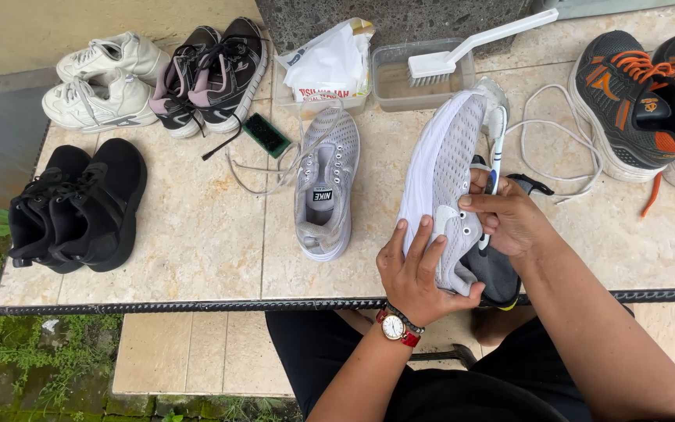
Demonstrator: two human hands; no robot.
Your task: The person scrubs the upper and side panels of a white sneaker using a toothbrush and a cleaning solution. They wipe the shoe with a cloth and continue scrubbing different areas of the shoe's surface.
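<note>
Both hands grip a light grey mesh running shoe (443,187), held tilted over the near edge of the beige tiled tabletop (197,227). The left hand (419,273), with a red-strapped wristwatch (394,327), clasps its heel; the right hand (509,219) grasps its side and a slim white-handled brush (495,148). Its matching grey shoe (326,184) lies mid-table; a white scrubbing brush (470,51) rests on a clear plastic tub (419,82) at the far edge.

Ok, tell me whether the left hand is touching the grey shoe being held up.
Touching. The head view shows the left hand wrapped around the heel end of the grey shoe, fingers pressed flat against its mesh side.
</note>
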